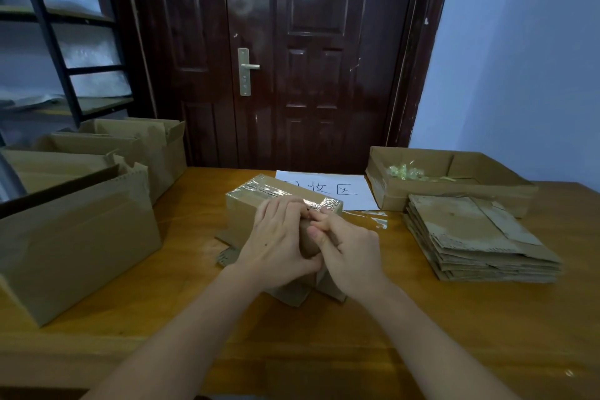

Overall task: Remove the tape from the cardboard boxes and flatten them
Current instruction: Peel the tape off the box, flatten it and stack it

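Going by the pile of flattened cardboard point(480, 237) sitting to the right of the taped box point(259, 204), we'd say we're somewhere in the middle of this job, not near the end. That pile is several sheets deep, so a fair few are done, and the shallow tray box point(454, 185) behind it has a clump of what looks like balled-up tape in it. Left of the taped box there's a row of upright boxes point(81, 204) that don't look flattened yet, so plenty left. The taped box itself sits in the middle of the counter point(422, 334), just in front of the white paper sign point(328, 188), with clear tape point(292, 195) shiny across its top and a loose strip lying on the counter just right of it. Both our hands are on the near top edge of that box. The left hand point(279, 243) has its fingers curled over the edge, seemingly steadying it. The right hand point(350, 253) is right up against it, fingers bent with thumb and forefinger pinched at the tape edge, probably picking at an end to peel. Can't tell if it actually has hold of a tape end yet, too small to make out.
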{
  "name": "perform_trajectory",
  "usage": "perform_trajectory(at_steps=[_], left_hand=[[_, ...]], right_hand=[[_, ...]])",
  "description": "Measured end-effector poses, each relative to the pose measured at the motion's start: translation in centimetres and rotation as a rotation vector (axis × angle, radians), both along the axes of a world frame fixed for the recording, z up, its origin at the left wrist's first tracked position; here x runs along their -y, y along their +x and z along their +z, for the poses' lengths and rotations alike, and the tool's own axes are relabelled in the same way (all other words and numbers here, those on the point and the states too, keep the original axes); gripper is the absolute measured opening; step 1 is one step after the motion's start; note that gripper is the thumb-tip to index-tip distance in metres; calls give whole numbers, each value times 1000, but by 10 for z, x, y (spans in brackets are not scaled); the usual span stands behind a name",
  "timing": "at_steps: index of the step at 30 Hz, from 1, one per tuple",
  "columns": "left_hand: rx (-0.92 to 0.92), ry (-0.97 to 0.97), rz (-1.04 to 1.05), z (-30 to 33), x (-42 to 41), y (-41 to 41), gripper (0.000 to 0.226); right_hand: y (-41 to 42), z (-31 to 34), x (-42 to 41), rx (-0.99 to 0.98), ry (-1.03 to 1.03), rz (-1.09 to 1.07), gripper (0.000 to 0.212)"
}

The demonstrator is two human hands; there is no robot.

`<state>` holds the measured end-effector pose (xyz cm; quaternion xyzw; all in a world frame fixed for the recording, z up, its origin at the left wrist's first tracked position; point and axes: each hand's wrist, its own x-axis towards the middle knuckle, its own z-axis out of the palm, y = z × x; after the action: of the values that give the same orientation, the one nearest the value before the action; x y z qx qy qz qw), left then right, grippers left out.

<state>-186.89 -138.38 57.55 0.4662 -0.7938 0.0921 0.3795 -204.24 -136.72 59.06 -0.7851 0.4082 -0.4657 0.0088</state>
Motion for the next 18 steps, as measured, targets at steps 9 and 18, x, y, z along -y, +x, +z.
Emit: perform_trajectory(at_steps=[9, 18], left_hand=[[85, -54, -47, 3, 0, 13, 61], [73, 31, -99, -6, 2, 27, 61]], right_hand=[[-4, -1, 3, 214, 211, 29, 15], [5, -4, 6, 282, 143, 4, 10]])
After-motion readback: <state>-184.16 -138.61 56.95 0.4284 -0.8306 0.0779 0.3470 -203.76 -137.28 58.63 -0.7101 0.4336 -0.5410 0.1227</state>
